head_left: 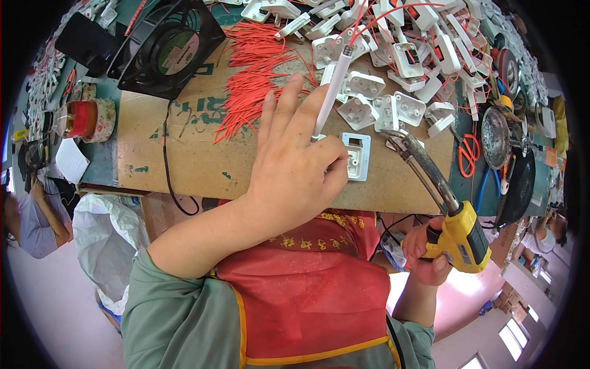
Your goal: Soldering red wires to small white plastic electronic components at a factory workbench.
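Note:
My left hand (295, 154) reaches over the board with thumb and index finger bent together and the other fingers stretched out. A slender white rod (332, 92) with a grey upper end rises from beside the index finger; red wires show at its top. Just beneath the thumb lies a small white plastic housing (354, 158) in a pale blue square frame (365, 161), partly hidden by the hand. My right hand (425, 252) is closed round the grip of a yellow and black soldering gun (465, 241). Its metal barrel slants up leftward, the tip to the right of the housing.
Cut red wires (252, 77) lie in a heap on the cardboard (196, 147). White plastic housings (405, 58) pile up at the back right. A black fan (172, 49) stands back left. Orange-handled scissors (468, 154) and a metal dish (495, 138) lie right. A white sack (107, 240) hangs left.

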{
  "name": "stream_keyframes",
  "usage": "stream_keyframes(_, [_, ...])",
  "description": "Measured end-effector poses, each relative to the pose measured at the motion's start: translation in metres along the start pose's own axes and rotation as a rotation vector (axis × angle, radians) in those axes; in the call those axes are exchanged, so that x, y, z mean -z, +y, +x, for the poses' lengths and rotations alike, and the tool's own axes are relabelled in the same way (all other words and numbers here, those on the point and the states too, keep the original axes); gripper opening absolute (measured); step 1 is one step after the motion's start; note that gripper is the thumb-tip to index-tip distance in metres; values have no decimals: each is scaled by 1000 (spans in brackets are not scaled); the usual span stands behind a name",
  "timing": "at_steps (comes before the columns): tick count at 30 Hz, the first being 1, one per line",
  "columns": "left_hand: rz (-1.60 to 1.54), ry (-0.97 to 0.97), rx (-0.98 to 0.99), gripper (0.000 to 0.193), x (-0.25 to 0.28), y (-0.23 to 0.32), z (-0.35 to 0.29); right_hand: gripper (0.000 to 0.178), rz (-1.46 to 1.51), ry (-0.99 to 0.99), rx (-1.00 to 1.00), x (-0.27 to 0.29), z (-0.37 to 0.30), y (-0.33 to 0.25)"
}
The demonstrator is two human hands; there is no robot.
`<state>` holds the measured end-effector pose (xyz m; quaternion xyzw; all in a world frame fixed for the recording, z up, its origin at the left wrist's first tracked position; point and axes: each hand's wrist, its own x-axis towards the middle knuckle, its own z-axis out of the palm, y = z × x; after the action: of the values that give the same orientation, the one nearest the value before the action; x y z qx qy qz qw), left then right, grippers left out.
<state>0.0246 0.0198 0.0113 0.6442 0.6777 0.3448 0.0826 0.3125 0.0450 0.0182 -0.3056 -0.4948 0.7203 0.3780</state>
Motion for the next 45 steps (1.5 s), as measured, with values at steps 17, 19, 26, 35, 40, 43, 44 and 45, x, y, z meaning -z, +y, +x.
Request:
stream_keyframes(17, [99, -51, -273, 19, 30, -27, -20, 68, 7, -17, 0, 1, 4, 1])
stream_keyframes(19, [104, -45, -278, 19, 28, -28, -20, 68, 14, -26, -5, 0, 4, 0])
stream_keyframes(26, [-173, 85, -240, 25, 25, -33, -16, 67, 29, -42, -20, -2, 2, -2])
stream_keyframes(35, [16, 142, -343, 28, 28, -38, -17, 75, 58, -14, -74, -8, -4, -1])
stream_keyframes(40, [-111, 183, -224, 28, 26, -35, -20, 71, 14, -29, -58, -11, -2, 3])
stream_keyframes(43, [-148, 212, -216, 27, 26, -41, -19, 71, 32, -34, -86, -11, -3, 5])
stream_keyframes(44, [-101, 194, -252, 27, 27, -42, -19, 72, 25, -30, -92, -12, -3, 5])
stream_keyframes(45, [-100, 193, -251, 27, 27, -41, -18, 72, 17, -26, -99, -12, -4, 5])
